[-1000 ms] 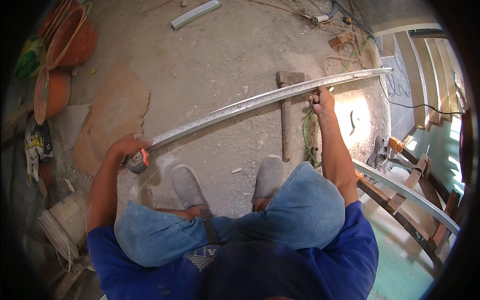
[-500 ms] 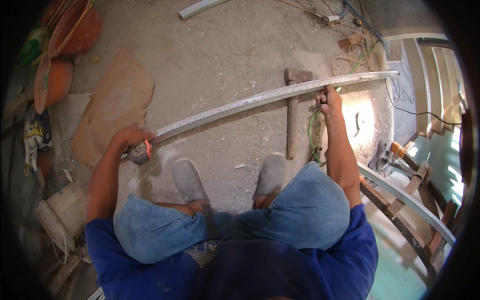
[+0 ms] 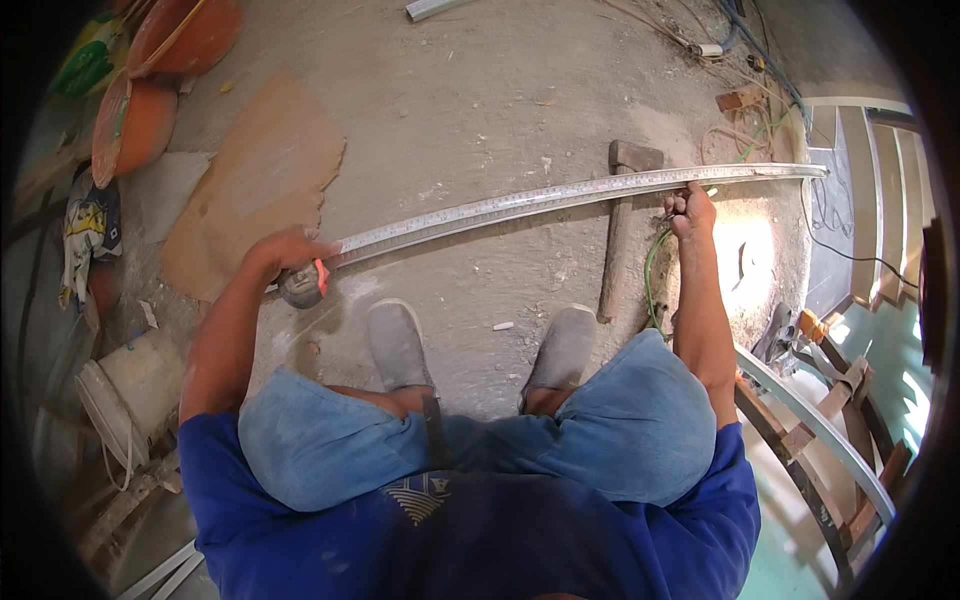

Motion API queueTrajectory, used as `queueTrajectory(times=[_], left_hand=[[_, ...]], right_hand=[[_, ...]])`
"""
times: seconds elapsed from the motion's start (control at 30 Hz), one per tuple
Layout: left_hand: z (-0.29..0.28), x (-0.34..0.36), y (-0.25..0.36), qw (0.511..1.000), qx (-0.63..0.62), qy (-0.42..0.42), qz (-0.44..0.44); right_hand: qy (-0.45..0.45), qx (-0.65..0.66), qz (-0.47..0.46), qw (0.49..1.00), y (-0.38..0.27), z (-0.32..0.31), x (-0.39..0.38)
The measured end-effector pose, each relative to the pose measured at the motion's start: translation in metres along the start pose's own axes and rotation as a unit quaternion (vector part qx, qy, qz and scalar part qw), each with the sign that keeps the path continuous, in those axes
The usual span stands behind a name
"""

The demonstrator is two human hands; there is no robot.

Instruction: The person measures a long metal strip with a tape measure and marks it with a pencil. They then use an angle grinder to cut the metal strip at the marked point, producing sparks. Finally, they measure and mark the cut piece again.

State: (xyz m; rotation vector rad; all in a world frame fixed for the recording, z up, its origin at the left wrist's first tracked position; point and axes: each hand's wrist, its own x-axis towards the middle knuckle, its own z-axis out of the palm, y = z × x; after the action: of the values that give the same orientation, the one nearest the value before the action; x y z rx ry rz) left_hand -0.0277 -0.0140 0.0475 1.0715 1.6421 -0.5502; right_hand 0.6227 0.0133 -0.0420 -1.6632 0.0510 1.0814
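A long, pale metal profile (image 3: pixel 560 205) spans the ground in front of me, bowed by the lens, with a tape measure's blade (image 3: pixel 480 217) stretched along it. At its left end my left hand (image 3: pixel 285 252) is closed around the tape measure (image 3: pixel 303 286), a dark case with orange trim. My right hand (image 3: pixel 692 212) is at the profile's near edge toward the right end, fingers curled and a fingertip against it. Whether something small is also inside those fingers is hidden. A hammer (image 3: pixel 615 235) with a wooden handle lies partly beneath the profile, left of my right hand.
Orange tubs (image 3: pixel 135 130), a torn brown sheet (image 3: pixel 255 190) and a whitish bucket (image 3: pixel 135 390) are on the left. A green cable (image 3: pixel 650 275) runs near my right forearm. Timber pieces (image 3: pixel 800 440) and another metal profile (image 3: pixel 830 435) lie at right. A brick piece (image 3: pixel 740 97) sits far right.
The whole view has swung a little, so the ground things appear further right. Both hands keep their places along the profile, and the tape blade stays stretched out.
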Motion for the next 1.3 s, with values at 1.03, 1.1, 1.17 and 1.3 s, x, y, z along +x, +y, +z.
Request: queueTrajectory(times=[1.03, 1.1, 1.17, 1.3], left_hand=[[-0.013, 0.007, -0.133, 0.99, -0.106, 0.01, -0.093], [-0.01, 0.01, -0.15, 0.991, -0.084, 0.04, -0.097], [-0.009, 0.01, -0.16, 0.991, -0.058, 0.064, -0.104], [-0.008, 0.004, -0.158, 0.991, -0.067, 0.071, -0.092]], right_hand=[[-0.016, -0.009, -0.011, 1.0, -0.009, -0.02, 0.037], [-0.02, -0.006, -0.011, 1.0, -0.01, -0.021, 0.042], [-0.027, 0.003, -0.004, 1.0, -0.01, -0.023, 0.044], [-0.025, -0.012, -0.005, 1.0, -0.013, -0.023, 0.039]])
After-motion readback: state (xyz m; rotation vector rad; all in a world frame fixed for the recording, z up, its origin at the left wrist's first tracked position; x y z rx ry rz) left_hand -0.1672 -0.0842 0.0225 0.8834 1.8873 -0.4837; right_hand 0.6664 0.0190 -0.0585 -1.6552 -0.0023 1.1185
